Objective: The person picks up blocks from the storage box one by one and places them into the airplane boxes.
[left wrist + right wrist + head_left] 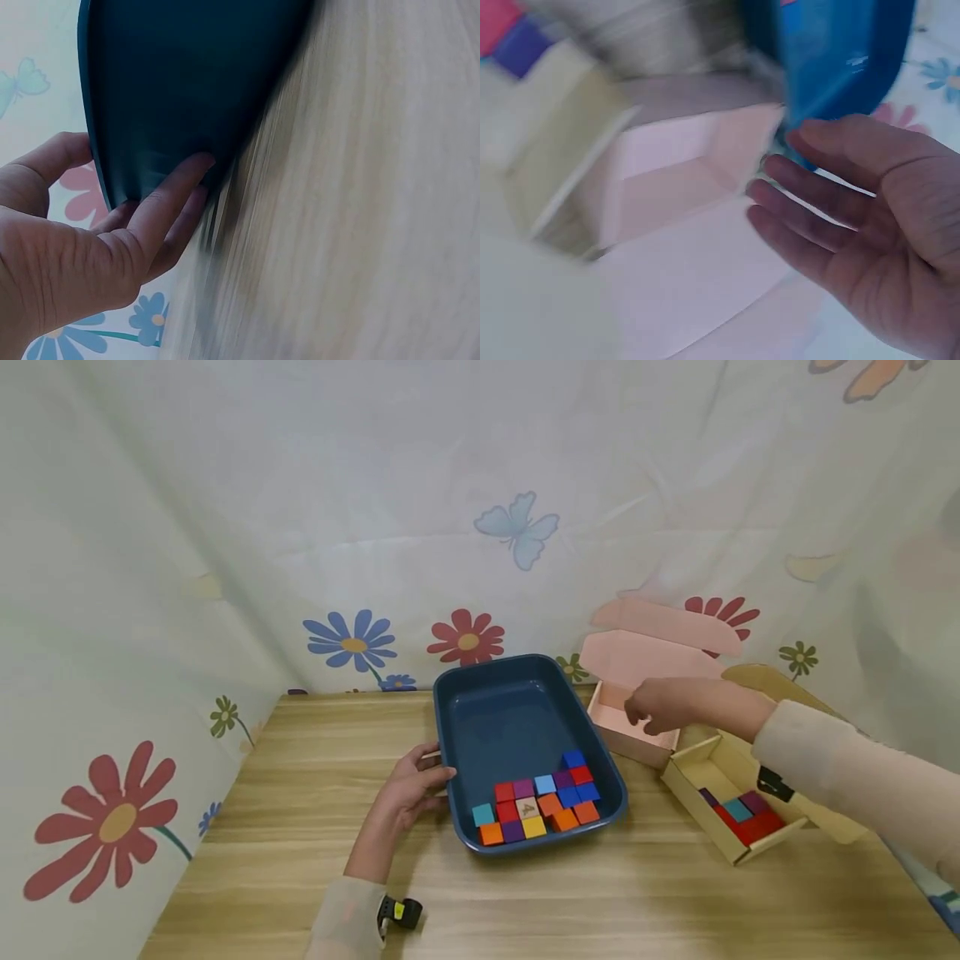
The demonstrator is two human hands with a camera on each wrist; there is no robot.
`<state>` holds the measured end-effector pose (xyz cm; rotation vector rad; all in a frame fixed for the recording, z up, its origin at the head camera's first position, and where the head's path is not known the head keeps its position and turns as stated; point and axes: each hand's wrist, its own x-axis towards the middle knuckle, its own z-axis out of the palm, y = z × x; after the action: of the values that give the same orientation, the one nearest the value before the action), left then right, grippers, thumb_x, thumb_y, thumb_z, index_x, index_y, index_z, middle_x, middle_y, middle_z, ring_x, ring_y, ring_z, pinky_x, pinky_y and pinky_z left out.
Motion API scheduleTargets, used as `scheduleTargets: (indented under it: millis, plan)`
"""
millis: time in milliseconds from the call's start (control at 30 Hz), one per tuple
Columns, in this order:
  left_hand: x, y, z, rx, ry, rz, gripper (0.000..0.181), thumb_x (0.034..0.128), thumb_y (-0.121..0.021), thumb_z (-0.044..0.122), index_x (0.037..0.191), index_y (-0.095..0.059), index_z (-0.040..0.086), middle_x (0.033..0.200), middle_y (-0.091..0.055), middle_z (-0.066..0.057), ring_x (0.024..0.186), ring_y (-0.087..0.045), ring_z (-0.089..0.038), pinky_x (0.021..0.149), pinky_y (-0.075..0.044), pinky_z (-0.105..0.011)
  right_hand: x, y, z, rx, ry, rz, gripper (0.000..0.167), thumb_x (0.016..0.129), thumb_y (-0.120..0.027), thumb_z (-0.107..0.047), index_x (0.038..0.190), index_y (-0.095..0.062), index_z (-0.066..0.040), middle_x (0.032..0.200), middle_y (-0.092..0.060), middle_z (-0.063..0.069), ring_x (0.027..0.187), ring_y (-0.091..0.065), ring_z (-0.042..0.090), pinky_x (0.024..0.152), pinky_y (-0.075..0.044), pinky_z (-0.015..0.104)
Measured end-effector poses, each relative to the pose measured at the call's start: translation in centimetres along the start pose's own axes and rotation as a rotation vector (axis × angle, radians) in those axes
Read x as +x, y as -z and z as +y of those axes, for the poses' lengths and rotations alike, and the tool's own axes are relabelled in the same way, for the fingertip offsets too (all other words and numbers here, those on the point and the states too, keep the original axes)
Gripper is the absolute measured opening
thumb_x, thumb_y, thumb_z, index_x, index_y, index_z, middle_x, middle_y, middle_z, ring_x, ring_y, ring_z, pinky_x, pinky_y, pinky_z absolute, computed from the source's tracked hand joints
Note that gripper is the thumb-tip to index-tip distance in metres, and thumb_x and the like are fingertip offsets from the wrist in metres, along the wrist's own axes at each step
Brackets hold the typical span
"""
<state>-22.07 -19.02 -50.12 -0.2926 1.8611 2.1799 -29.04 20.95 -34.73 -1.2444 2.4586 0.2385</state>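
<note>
Far out at nine o'clock a big red flower (116, 821) blooms on the sheet (247, 485), and the wooden table (322, 752) starts just inside it. In comes the left hand (411, 785), a black band (386, 917) on its wrist at seven o'clock, and it's on the tray (495, 718)! It has the nine o'clock side, thumb at the rim and fingers against the outer wall, partly closed in a light pinch. The tray itself sits just right of centre, deep blue, its blocks (550, 805) packed between four and eight o'clock: teal and orange at the left end, then red, purple, yellow, a plain wood one marked 4, light blue, more orange, and blue over at four. Just beside the tray, at about three o'clock, stands the pink box (633, 745), lid raised at its twelve. Over it hangs the right hand (660, 703), grasping nothing, fingers loosely bent and thumb apart from them! Whether it touches that box, I can't tell. And at four o'clock from the pink box, beneath the right forearm, there's the tan box (697, 810), lid open, red, teal and purple blocks gathered at its near end, another black band (774, 783) above.
</note>
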Motion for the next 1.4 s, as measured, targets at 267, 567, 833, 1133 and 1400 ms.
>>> scheduleTargets:
  millis: [267,567,833,1133,1400]
  plan:
    - [0.0,0.1,0.0,0.022,0.002,-0.002,0.067,0.092,-0.068,-0.003,0.151,-0.038,0.005,0.149,-0.044,-0.024,0.113,-0.06,-0.035,0.085,-0.057,-0.051,5.2,1.5,-5.3,-0.114,0.068,0.192,0.018,0.093,-0.074,-0.017,0.111,-0.073,-0.015,0.094,-0.069,0.002,0.085,-0.065,0.019,0.077,-0.056,0.033]
    - [0.1,0.1,-0.4,0.0,-0.018,-0.015,0.068,0.0914,-0.068,-0.003,0.152,-0.037,0.002,0.149,-0.043,-0.025,0.109,-0.062,-0.033,0.083,-0.057,-0.052,10.8,1.4,-9.3,0.061,0.168,0.078,0.03,0.096,-0.071,-0.012,0.125,-0.066,-0.011,0.123,-0.068,0.007,0.112,-0.065,0.021,0.09,-0.056,0.029]
    - [0.2,0.2,0.0,0.001,-0.019,-0.02,0.067,0.0924,-0.067,-0.004,0.152,-0.037,0.003,0.15,-0.043,-0.025,0.113,-0.06,-0.036,0.087,-0.056,-0.054,13.4,-0.4,-11.0,0.127,0.21,0.033,0.035,0.097,-0.07,-0.018,0.131,-0.065,-0.012,0.128,-0.067,0.005,0.115,-0.063,0.018,0.093,-0.054,0.028]
    - [0.1,0.1,0.1,0.009,-0.011,-0.027,0.067,0.0923,-0.067,-0.004,0.152,-0.037,0.003,0.15,-0.043,-0.026,0.113,-0.06,-0.036,0.087,-0.056,-0.055,15.2,-2.1,-12.1,0.113,0.225,-0.015,0.041,0.097,-0.072,-0.022,0.136,-0.062,-0.018,0.128,-0.066,0.001,0.105,-0.061,0.011,0.091,-0.054,0.026]
    - [0.0,0.4,0.0,0.014,-0.03,-0.036,0.07,0.0913,-0.068,-0.003,0.153,-0.035,0.002,0.148,-0.043,-0.027,0.11,-0.063,-0.033,0.082,-0.057,-0.051,16.7,-3.2,-12.3,0.055,0.25,-0.044,0.036,0.097,-0.07,-0.019,0.132,-0.065,-0.021,0.11,-0.068,-0.004,0.089,-0.06,0.008,0.081,-0.053,0.022]
